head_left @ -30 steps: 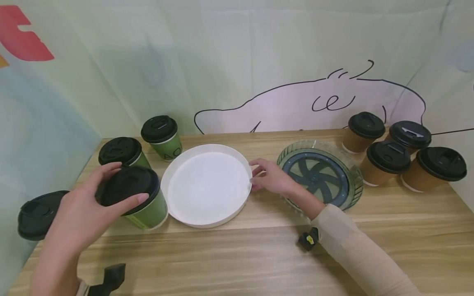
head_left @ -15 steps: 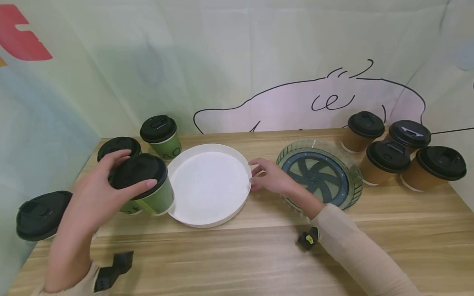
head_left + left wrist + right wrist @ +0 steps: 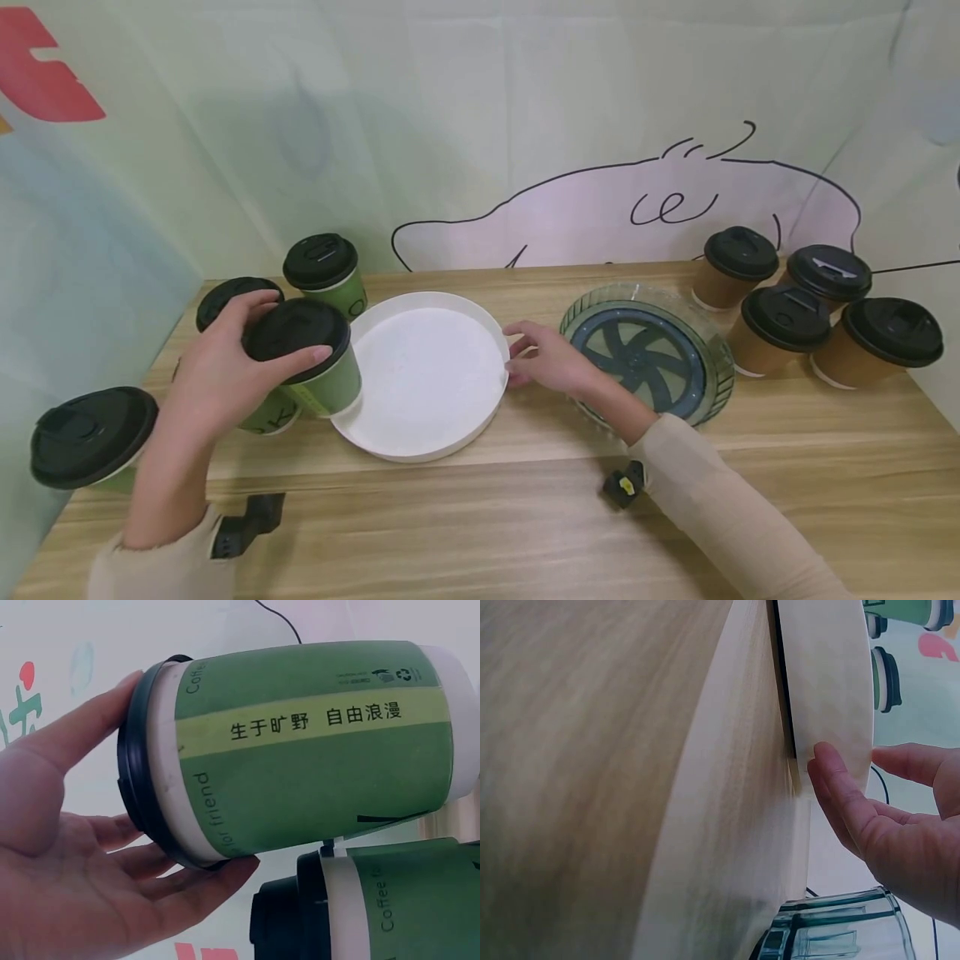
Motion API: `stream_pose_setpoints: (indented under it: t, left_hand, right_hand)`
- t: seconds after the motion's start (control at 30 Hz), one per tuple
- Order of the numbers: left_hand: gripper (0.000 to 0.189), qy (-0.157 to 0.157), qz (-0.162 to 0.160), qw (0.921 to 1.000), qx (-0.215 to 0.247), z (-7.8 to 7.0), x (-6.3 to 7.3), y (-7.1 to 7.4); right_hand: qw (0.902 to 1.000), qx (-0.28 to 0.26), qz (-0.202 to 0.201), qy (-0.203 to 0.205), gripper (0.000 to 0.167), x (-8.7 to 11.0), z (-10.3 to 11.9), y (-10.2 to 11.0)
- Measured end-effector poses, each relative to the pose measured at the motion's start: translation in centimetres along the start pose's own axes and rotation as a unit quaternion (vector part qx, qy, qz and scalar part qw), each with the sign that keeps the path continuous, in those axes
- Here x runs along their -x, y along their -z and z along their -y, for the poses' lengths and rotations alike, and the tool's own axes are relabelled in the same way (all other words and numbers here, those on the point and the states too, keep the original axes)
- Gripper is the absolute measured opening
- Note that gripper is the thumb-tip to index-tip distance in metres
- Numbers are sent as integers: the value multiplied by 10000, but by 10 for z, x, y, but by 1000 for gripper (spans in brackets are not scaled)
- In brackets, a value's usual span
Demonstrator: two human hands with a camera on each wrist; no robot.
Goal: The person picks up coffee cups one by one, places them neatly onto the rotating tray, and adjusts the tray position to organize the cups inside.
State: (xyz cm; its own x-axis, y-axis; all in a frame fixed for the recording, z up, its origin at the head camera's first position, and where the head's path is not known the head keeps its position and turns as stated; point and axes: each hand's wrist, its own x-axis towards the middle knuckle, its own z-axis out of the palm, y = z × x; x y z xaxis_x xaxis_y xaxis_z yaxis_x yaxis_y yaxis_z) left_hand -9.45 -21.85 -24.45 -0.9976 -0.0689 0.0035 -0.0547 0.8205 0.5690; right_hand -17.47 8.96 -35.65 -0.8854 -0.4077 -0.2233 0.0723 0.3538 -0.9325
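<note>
My left hand (image 3: 225, 367) grips a green paper coffee cup (image 3: 330, 387) by its black lid, thumb on one side and fingers on the other. The cup overlaps the left edge of a round white tray (image 3: 423, 383) in the head view; the left wrist view shows the printed sleeve. At the tray's right side, my right hand (image 3: 547, 358) touches the outer wall with extended fingertips (image 3: 829, 757). Another green cup (image 3: 273, 412) is partly hidden behind my left hand. More lidded green cups stand nearby: one at the back (image 3: 322, 271), one at far left (image 3: 93, 437).
Right of the tray sits a clear ribbed round dish (image 3: 720, 379) with a blue spoked pattern. Several brown lidded cups (image 3: 780, 329) are grouped at the right on the wooden table (image 3: 480, 525). A printed cloth backdrop (image 3: 480, 125) rises behind the table.
My left hand has carried the green cup rightward and away from me, to over the tray's left edge. The right hand and tray have stayed in place.
</note>
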Motion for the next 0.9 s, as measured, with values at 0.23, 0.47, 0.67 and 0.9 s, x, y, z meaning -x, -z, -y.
stream_pose_setpoints:
  t: [0.23, 0.47, 0.67, 0.9]
  left_hand:
    - [93, -118, -54, 9999, -24, -5, -7, -2]
    - [95, -120, -36, 9999, 84, -8, -12, -6]
    - [95, -152, -15, 9997, 172, -9, -18, -9]
    - [93, -200, -15, 9996, 204, -8, -23, -15]
  right_hand:
    - [10000, -35, 3, -2, 49, 0, 0, 0]
    - [10000, 18, 7, 28, 49, 0, 0, 0]
    - [10000, 30, -4, 29, 49, 0, 0, 0]
    - [10000, 50, 0, -2, 49, 0, 0, 0]
